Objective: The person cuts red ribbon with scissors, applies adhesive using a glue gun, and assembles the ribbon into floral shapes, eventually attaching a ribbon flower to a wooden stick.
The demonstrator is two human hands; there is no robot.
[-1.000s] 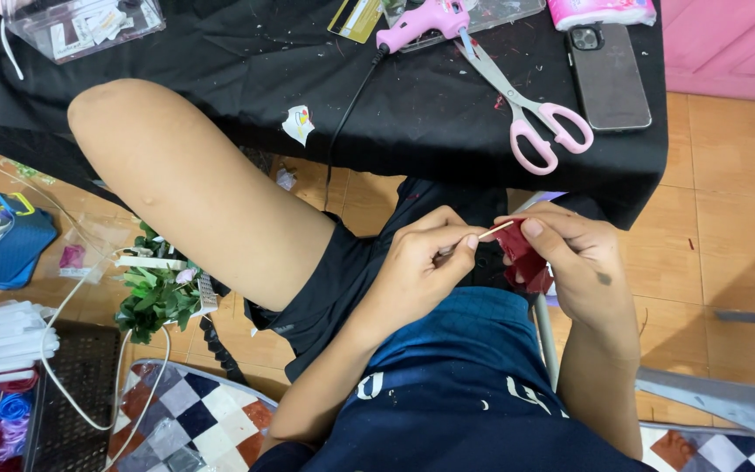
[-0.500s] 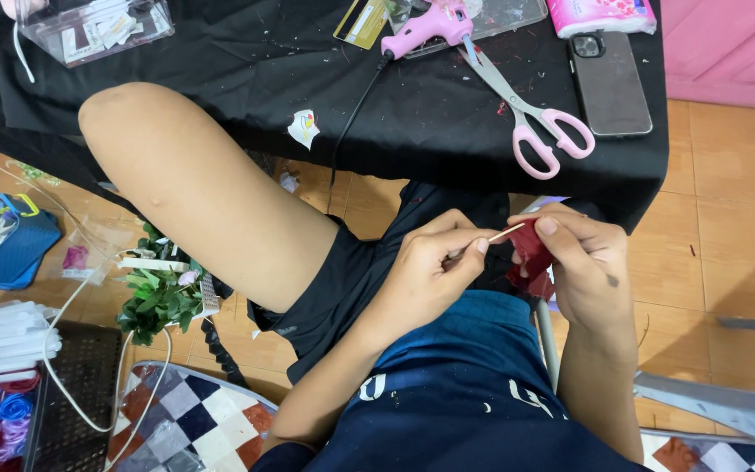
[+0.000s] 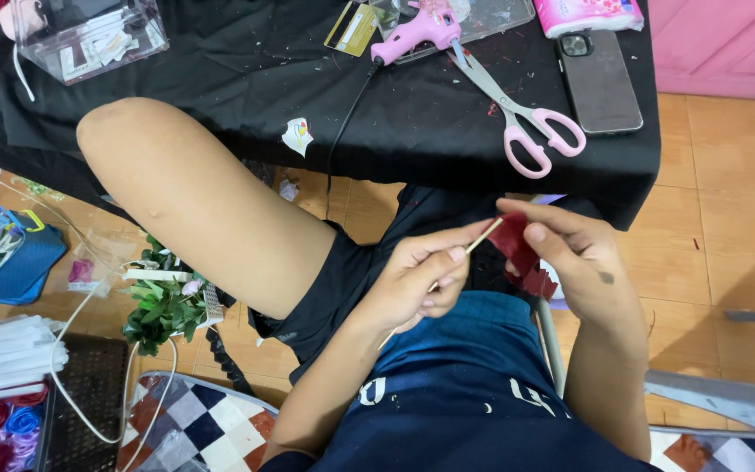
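My left hand point(image 3: 417, 281) pinches a thin wooden stick point(image 3: 482, 237) that slants up to the right. My right hand point(image 3: 574, 253) holds a dark red strip of ribbon point(image 3: 517, 253) pressed against the stick's upper tip, with the loose end hanging below the thumb. Both hands meet over my lap, just in front of the black-covered table point(image 3: 220, 87). My bare raised knee point(image 3: 124, 140) is to the left of the hands.
On the table lie a pink glue gun point(image 3: 417, 31), pink-handled scissors point(image 3: 526, 118), a phone point(image 3: 600, 79), a gold card point(image 3: 351, 26) and a clear plastic box point(image 3: 89, 35). On the floor at left are artificial green leaves point(image 3: 163, 306), a blue case point(image 3: 2, 258) and white cable point(image 3: 89, 411).
The hands stay together on the stick and ribbon. My fingers have shifted slightly, working the red ribbon around the stick's tip.
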